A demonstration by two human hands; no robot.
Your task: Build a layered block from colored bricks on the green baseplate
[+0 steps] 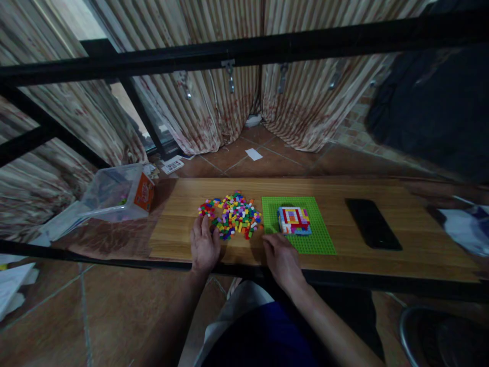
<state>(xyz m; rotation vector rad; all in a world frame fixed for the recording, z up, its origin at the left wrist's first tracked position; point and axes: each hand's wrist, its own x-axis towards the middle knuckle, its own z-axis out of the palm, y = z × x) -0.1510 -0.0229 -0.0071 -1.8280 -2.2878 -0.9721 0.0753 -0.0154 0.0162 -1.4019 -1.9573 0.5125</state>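
A loose pile of small multicoloured toy bricks (239,214) lies on the wooden table. My left hand (205,245) rests at the pile's lower left edge, fingers slightly bent and apart, with the fingertips by the bricks. To the right of the pile is a green baseplate (323,234), bearing a built block of bricks (294,220) with red, yellow, orange, white and blue rows on top. Over the plate's lower left corner, my right hand (282,259) has its thumb and fingers drawn together; anything between them is too small to make out.
A black phone (373,224) lies on the right of the table (416,239). Left of the table stands a clear plastic box (114,196) with an orange label. A dark metal bar (244,57) with hanging clips crosses above, before striped curtains (214,112).
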